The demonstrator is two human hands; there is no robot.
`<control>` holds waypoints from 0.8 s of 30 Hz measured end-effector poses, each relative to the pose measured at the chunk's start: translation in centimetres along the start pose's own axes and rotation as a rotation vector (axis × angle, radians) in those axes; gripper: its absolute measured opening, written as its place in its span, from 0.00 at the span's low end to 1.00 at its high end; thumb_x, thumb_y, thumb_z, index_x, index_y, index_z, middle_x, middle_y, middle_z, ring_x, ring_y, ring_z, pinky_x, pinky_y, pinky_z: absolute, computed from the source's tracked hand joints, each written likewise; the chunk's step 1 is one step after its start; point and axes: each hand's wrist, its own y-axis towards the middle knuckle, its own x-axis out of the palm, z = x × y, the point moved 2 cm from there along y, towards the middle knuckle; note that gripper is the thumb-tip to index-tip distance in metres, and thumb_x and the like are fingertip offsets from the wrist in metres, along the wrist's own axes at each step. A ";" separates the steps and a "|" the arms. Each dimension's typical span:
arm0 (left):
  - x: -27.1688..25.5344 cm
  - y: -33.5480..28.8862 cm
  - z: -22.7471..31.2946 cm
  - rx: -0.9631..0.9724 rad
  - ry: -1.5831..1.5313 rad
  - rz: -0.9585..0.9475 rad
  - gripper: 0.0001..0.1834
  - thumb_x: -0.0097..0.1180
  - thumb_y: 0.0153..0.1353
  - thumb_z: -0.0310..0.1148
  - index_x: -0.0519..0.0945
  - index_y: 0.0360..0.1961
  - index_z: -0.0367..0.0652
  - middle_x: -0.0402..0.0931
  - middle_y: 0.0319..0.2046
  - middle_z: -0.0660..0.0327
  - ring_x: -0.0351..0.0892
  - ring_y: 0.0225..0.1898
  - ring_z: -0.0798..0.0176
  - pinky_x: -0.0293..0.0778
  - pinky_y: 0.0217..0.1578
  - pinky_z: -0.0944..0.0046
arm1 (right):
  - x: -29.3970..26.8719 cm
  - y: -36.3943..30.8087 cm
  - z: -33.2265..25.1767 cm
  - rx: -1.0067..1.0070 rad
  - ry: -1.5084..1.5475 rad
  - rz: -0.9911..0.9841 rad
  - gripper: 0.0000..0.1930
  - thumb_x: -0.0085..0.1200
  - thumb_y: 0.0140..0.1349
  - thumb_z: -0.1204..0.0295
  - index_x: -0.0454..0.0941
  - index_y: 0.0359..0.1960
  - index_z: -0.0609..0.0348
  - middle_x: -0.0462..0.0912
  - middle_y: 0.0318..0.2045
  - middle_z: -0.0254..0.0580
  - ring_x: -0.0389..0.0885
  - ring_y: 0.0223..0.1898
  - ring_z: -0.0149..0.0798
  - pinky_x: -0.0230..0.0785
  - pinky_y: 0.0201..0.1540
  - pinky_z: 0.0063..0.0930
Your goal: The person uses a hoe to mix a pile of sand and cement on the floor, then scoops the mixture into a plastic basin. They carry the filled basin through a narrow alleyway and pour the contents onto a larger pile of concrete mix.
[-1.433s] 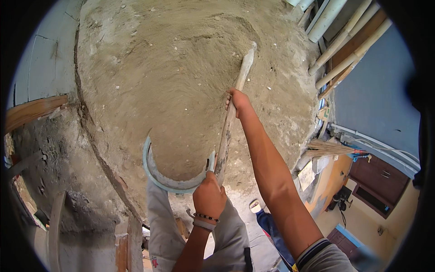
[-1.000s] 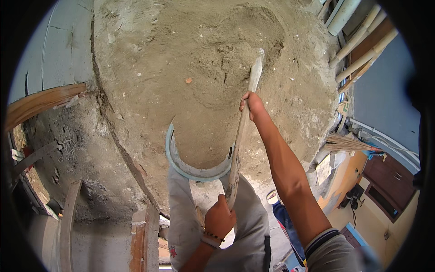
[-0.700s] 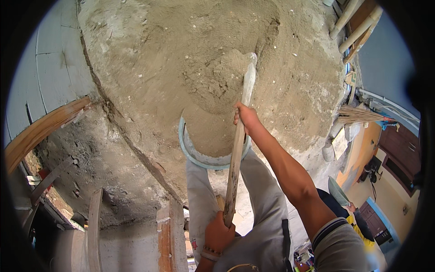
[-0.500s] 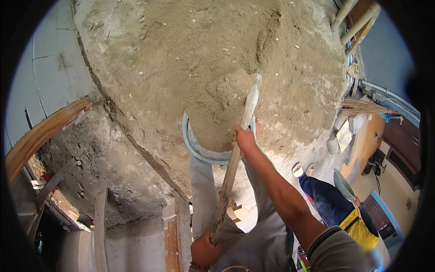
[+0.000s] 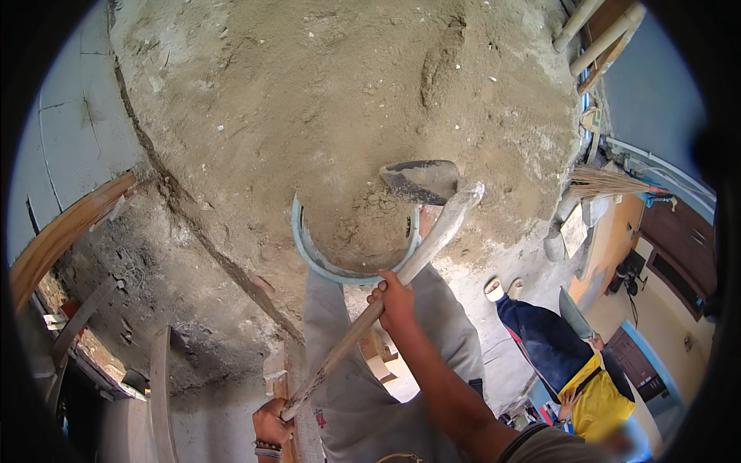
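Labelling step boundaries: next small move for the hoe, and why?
Probably reach the hoe forward for more sandy soil: its blade shows no heap, some inner wall shows inside the blue-grey pan, and loose soil spreads ahead. Left hand grips the handle's end, right hand farther up.

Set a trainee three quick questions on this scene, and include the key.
1. Which is nearer the dark blade: the left grip or the right grip?
2. True or false: both are on the wooden handle.
3. Fill in: the curved pale blue rim partly encloses loose ____.

Key: 1. right grip; 2. true; 3. soil.
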 end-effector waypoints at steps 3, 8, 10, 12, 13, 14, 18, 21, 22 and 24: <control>1.5 8.8 5.0 0.232 -0.048 0.050 0.17 0.63 0.37 0.25 0.77 0.33 0.45 0.79 0.29 0.55 0.79 0.34 0.46 0.75 0.34 0.52 | 2.5 0.9 -11.2 -0.212 0.056 -0.096 0.08 0.54 0.59 0.72 0.66 0.31 0.56 0.63 0.18 0.30 0.63 0.17 0.30 0.65 0.22 0.30; 3.7 23.0 20.6 0.547 -0.197 0.174 0.16 0.61 0.46 0.28 0.74 0.39 0.43 0.78 0.33 0.49 0.78 0.37 0.43 0.74 0.37 0.50 | 5.9 1.7 -32.5 -0.859 0.001 -0.219 0.08 0.53 0.56 0.76 0.65 0.31 0.61 0.66 0.19 0.34 0.65 0.16 0.29 0.65 0.19 0.28; 4.1 27.4 26.9 0.648 -0.216 0.167 0.18 0.61 0.48 0.31 0.74 0.42 0.41 0.79 0.32 0.46 0.79 0.36 0.40 0.74 0.36 0.48 | 7.8 2.8 -38.9 -0.998 -0.029 -0.124 0.07 0.53 0.56 0.76 0.67 0.30 0.63 0.68 0.19 0.35 0.66 0.16 0.29 0.65 0.18 0.28; 4.2 29.4 30.5 0.628 -0.243 0.169 0.20 0.62 0.47 0.31 0.74 0.42 0.40 0.79 0.30 0.45 0.79 0.35 0.39 0.74 0.35 0.48 | 9.9 5.1 -42.8 -1.036 -0.091 -0.092 0.06 0.53 0.56 0.75 0.68 0.29 0.63 0.68 0.19 0.35 0.67 0.16 0.29 0.65 0.18 0.26; 4.1 29.7 31.4 0.588 -0.266 0.165 0.19 0.62 0.47 0.31 0.74 0.41 0.40 0.79 0.30 0.45 0.79 0.35 0.39 0.75 0.36 0.47 | 10.8 6.7 -43.7 -1.015 -0.136 -0.067 0.06 0.54 0.56 0.75 0.70 0.28 0.63 0.69 0.18 0.35 0.67 0.17 0.29 0.65 0.18 0.26; 3.8 29.5 31.7 0.568 -0.294 0.160 0.18 0.62 0.47 0.31 0.73 0.39 0.40 0.79 0.30 0.45 0.79 0.35 0.39 0.75 0.36 0.47 | 11.5 8.7 -43.9 -0.994 -0.169 -0.017 0.06 0.54 0.56 0.74 0.71 0.28 0.63 0.69 0.18 0.35 0.67 0.17 0.29 0.65 0.18 0.25; 2.5 23.1 29.6 0.337 -0.234 0.098 0.19 0.62 0.46 0.32 0.71 0.37 0.33 0.78 0.26 0.42 0.80 0.32 0.39 0.75 0.34 0.46 | 12.1 19.2 -35.1 -0.659 -0.427 -0.052 0.08 0.54 0.56 0.74 0.70 0.26 0.66 0.70 0.15 0.41 0.69 0.12 0.39 0.65 0.17 0.34; 1.3 16.7 29.1 0.311 -0.207 0.088 0.19 0.61 0.47 0.31 0.68 0.37 0.34 0.77 0.23 0.43 0.80 0.30 0.39 0.75 0.31 0.46 | 10.2 23.1 -28.7 -0.147 -0.287 -0.248 0.07 0.48 0.59 0.75 0.65 0.25 0.57 0.65 0.14 0.32 0.63 0.12 0.31 0.63 0.16 0.28; 0.9 15.6 29.0 0.273 -0.160 0.013 0.19 0.61 0.47 0.31 0.68 0.38 0.34 0.76 0.23 0.43 0.80 0.30 0.39 0.75 0.31 0.46 | 9.7 23.4 -27.1 -0.049 -0.203 -0.284 0.07 0.48 0.60 0.75 0.64 0.25 0.56 0.64 0.14 0.30 0.62 0.12 0.29 0.63 0.16 0.26; -0.1 14.0 28.9 0.276 -0.118 0.040 0.20 0.61 0.48 0.30 0.67 0.39 0.36 0.76 0.24 0.45 0.80 0.30 0.40 0.75 0.31 0.47 | 9.4 22.5 -25.2 0.043 -0.130 -0.338 0.08 0.47 0.60 0.75 0.63 0.25 0.54 0.63 0.14 0.28 0.61 0.13 0.26 0.62 0.16 0.23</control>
